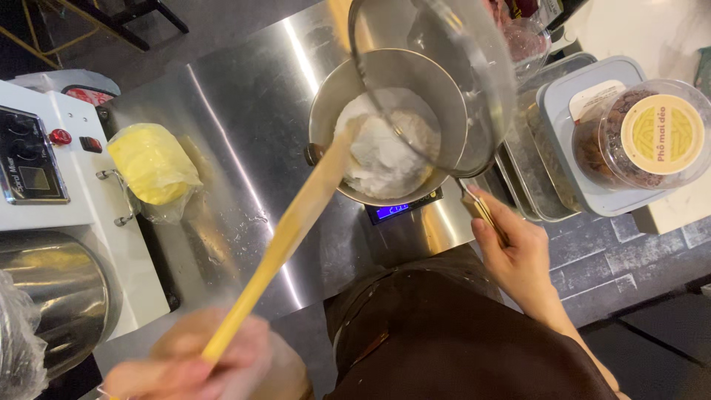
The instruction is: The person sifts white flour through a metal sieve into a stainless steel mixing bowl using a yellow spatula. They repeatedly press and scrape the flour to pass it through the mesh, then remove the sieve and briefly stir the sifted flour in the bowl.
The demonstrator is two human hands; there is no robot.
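My left hand, blurred at the bottom left, grips a long wooden spatula whose tip reaches into a steel pot. White flour-like powder lies in the pot. The pot stands on a small digital scale with a blue lit display. My right hand holds the handle of a round mesh sieve, tilted over the pot's right side.
A yellow block in clear plastic wrap lies on the steel counter. A white stand mixer with a steel bowl stands at left. Metal trays and a lidded tub of dark pieces sit at right.
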